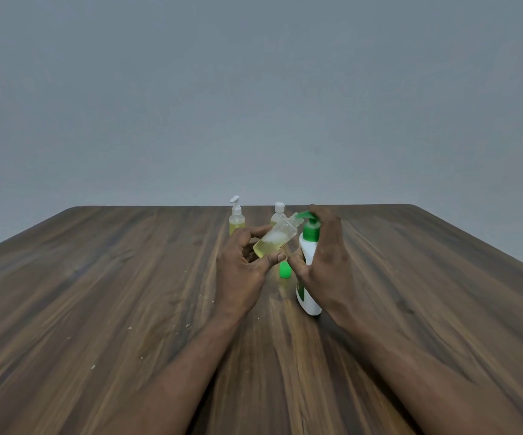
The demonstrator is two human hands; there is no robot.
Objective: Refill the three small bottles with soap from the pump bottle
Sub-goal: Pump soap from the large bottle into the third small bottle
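Head view: a person's left grip [241, 262], a bare hand, pinches a small bottle [274, 243] between thumb and fingertips, just left of the pump bottle [309, 296] standing on the tabletop [128, 293]. The small bottle, part full of yellow soap, is tilted. Its long axis runs up and right, bringing the open neck to the green spout. The right grip [326, 255] wraps the pump bottle from the right, fingertips hooked over the pump head and thumb on the white body. It is the nearer for a press, which would likely need neck and spout kept aligned. A green cap [284, 270] lies just left of the pump bottle's base. A pump-topped bottle [236, 219] and a white-capped bottle [278, 213] stand behind and left, near the far edge. Wood shows broadly either side.
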